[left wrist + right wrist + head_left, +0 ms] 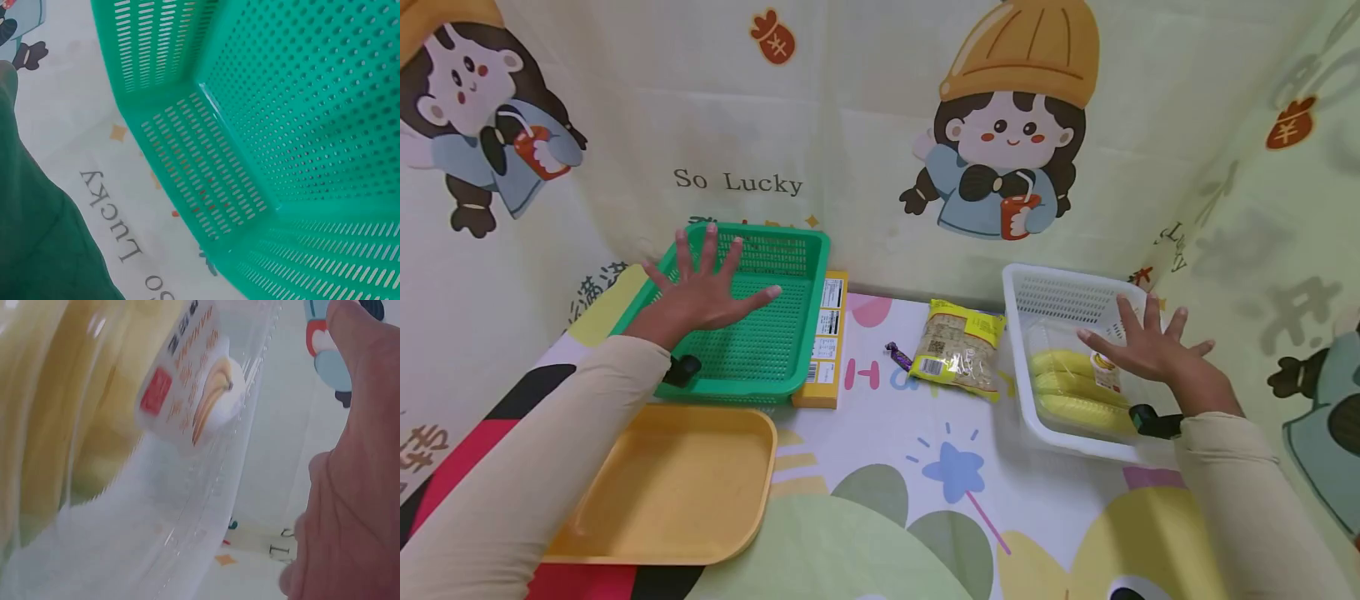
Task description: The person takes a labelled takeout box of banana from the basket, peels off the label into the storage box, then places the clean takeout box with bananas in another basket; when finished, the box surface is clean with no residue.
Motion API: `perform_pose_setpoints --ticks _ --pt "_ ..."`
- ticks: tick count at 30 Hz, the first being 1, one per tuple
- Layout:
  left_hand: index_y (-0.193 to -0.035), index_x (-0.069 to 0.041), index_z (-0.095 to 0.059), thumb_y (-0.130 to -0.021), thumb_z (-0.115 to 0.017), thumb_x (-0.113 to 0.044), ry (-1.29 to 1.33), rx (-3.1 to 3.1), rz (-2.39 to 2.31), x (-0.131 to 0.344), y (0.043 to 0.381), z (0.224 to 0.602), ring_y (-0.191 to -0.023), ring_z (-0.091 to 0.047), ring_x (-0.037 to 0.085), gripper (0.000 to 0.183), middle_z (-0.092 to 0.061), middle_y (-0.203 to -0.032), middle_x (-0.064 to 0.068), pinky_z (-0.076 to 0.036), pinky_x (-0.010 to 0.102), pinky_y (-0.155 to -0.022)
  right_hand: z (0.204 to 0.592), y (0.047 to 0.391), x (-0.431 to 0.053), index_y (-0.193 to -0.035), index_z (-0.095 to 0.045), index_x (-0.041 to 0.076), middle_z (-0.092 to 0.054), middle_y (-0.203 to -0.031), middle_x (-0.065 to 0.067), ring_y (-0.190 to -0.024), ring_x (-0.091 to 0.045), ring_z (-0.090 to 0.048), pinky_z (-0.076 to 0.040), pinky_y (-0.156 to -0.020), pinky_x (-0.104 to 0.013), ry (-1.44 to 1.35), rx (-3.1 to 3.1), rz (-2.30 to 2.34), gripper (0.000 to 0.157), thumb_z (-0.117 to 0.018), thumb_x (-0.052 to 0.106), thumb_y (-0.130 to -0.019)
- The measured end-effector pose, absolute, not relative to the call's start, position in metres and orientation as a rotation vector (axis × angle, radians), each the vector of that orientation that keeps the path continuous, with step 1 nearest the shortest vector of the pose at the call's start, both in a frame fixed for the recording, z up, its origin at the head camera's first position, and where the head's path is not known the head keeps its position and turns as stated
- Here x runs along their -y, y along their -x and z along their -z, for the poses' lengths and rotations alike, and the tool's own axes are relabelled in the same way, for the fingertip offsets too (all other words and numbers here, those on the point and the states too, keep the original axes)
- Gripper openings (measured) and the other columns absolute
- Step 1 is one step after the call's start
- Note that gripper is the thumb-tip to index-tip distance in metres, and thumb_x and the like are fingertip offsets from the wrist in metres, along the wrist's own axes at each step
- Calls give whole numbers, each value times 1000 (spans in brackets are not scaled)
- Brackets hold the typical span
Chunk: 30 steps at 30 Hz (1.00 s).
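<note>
My left hand (696, 298) is spread with straight fingers above the green plastic basket (752, 392), holding nothing. In the left wrist view, the perforated walls of that basket (200, 162) fill most of the picture. Over the white basket (1026, 400) on the right, my right hand (1157, 350) spreads its fingers, also without a grip on anything. Inside the white basket lies a clear plastic pack of bananas (1071, 383). Its banana label (187, 381) shows close up in the right wrist view, beside the right hand (356, 481). Whether either hand touches its basket I cannot tell.
An orange tray (685, 483) lies in front of the green basket. Tucked against that basket's right side is a yellow-orange box (827, 350). Between the baskets are a yellow-and-clear food bag (958, 348) and a purple wrapped candy (898, 357). Patterned cloth (865, 150) hangs behind.
</note>
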<state>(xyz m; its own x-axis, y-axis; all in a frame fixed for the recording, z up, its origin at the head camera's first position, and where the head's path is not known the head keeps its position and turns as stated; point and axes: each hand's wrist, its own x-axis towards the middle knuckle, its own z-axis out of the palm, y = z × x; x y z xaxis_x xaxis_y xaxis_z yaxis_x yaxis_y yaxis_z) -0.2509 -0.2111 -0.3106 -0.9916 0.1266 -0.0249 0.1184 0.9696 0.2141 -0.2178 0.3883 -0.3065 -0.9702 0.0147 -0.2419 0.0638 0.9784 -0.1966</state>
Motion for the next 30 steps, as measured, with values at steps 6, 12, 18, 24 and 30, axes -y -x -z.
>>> perform_pose_setpoints --ticks 6,12,18,24,30 --pt "-152 -13 20 -82 -27 -85 -170 -3018 -445 202 250 312 -126 45 43 110 41 -149 14 14 83 -86 309 215 -397 -148 25 8 34 -143 -36 -120 -68 28 6 -76 -89 -18 -2850 368 102 -35 69 -92" --pt "-152 -12 21 -84 -29 -82 -196 -3015 -550 187 251 316 -131 37 45 109 36 -152 16 7 83 -91 316 211 -407 -146 27 2 31 -142 -41 -119 -73 22 2 -80 -88 16 -2833 435 101 -34 64 -95" --pt "-150 -13 26 -87 -30 -79 -289 -2967 -744 164 253 322 -135 34 39 107 34 -154 11 2 79 -97 321 206 -420 -143 28 -5 31 -138 -45 -116 -76 20 3 -90 -83 13 -2794 562 95 -27 59 -99" --pt "-151 -14 23 -88 -36 -76 -385 -2958 -809 129 249 318 -140 27 34 107 28 -157 8 -1 72 -105 323 201 -428 -143 29 -5 30 -139 -45 -119 -74 19 0 -90 -83 -11 -2787 621 94 -26 58 -99" --pt "-153 -9 17 -90 -43 -69 -505 -2884 -843 95 241 318 -143 21 33 106 20 -160 10 -1 64 -111 326 198 -431 -144 29 -2 31 -142 -41 -123 -66 25 4 -90 -83 32 -2785 703 91 -27 55 -100"
